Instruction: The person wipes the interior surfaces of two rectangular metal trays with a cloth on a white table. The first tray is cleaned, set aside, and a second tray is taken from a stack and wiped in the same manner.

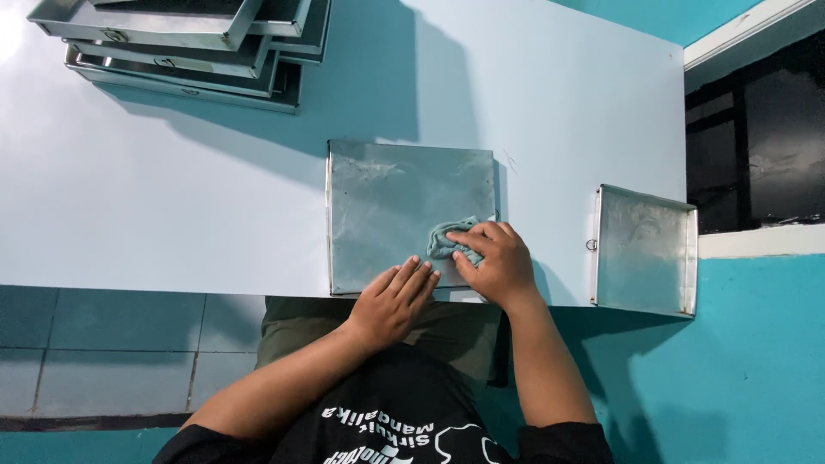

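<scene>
A small blue-green cloth [449, 241] is pressed down by the R hand [494, 262] on a flat square metal tray [387, 202]. The cloth is bunched under the R fingertips [468, 238] and sticks out just past them, up and to the left. Its long side seems to run left to right, but most of it is hidden. The R fingers are bent narrow, holding the cloth. The L hand [394, 301] is laid flat w/ fingers [412, 275] straight and close together, holding nothing, on the tray's near edge. The R hand is nearer the cloth. The tray sits square to the pale table [172, 198]. A 2nd tray [644, 249] lies to the right, and stacked trays [189, 43] are far up left.
</scene>
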